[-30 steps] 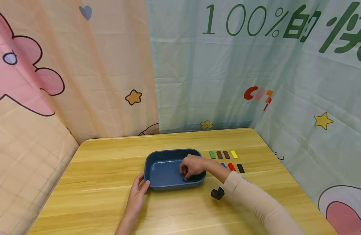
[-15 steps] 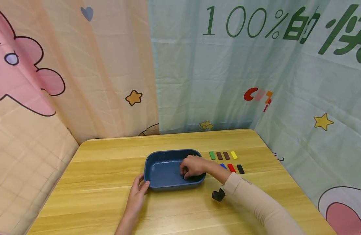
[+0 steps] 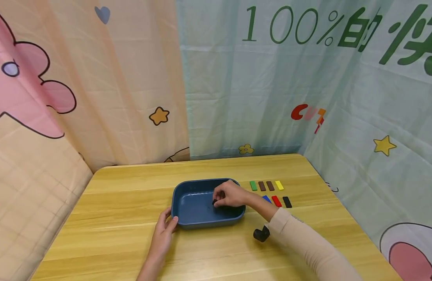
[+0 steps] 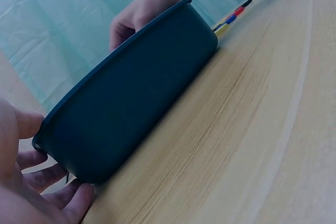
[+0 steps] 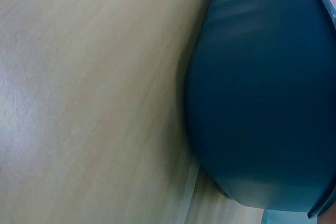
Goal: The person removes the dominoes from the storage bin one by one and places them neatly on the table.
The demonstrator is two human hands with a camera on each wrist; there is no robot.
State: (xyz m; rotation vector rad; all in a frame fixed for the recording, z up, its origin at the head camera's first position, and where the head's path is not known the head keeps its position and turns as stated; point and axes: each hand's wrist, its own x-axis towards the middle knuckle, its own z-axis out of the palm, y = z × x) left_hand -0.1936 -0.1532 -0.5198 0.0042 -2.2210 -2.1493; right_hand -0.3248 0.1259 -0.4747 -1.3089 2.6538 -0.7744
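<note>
A dark blue rectangular tray (image 3: 192,210) with raised walls stands on the wooden table. At its near left corner my left hand (image 3: 163,230) grips it, thumb at the rim and fingers along the outer wall. My right hand (image 3: 230,195) reaches over the right wall into the tray, pinching a small black piece (image 3: 214,202) between thumb and fingers, just above the tray floor. In the left wrist view, the tray's outer wall (image 4: 131,93) hides the fingertips of the right hand. The right wrist view is filled mostly by the tray's outer side (image 5: 257,103) and the table.
Right of the tray lie small flat blocks in two rows: a green block (image 3: 253,185), two brown ones, a yellow block (image 3: 279,185), then a blue block (image 3: 266,199), partly behind my forearm, a red block (image 3: 276,201) and a black block (image 3: 287,202). Printed curtains stand behind the table.
My right hand has lifted slightly from the tray floor, and the black piece now shows at its fingertips. The left hand keeps its grip on the tray corner.
</note>
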